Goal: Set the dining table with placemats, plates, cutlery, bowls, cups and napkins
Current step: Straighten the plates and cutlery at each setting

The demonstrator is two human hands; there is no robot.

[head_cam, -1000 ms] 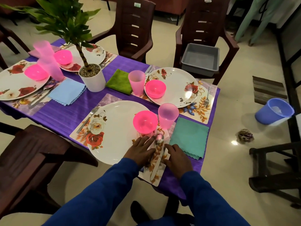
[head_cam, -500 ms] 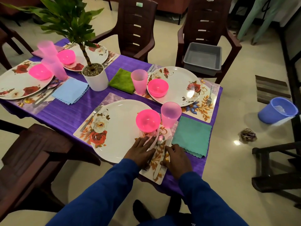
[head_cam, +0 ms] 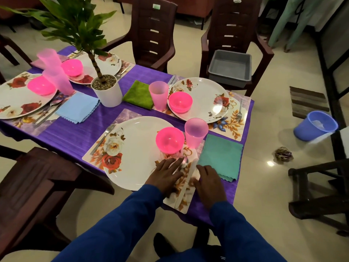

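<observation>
- The knife [head_cam: 186, 183] lies lengthwise on the floral placemat [head_cam: 184, 204], just right of the near plate [head_cam: 137, 152], with the spoon [head_cam: 184, 162] beside it; I judge I am squaring the cutlery to the plate's edge.
- My left hand [head_cam: 166, 176] rests flat, fingers straight, over the plate rim and mat, probably steadying them.
- My right hand [head_cam: 208, 181] lies loosely uncurled just right of the knife, gripping nothing; whether a fingertip touches the blade is blurred.
- Pink bowl [head_cam: 170, 139] sits on the plate, pink cup [head_cam: 195, 132] behind the cutlery, teal napkin [head_cam: 221, 156] to the right.
- The fork [head_cam: 103, 138] flanks the plate's left.
- The desk [head_cam: 79, 131] under purple cloth carries three more settings around a potted plant [head_cam: 106, 89].
</observation>
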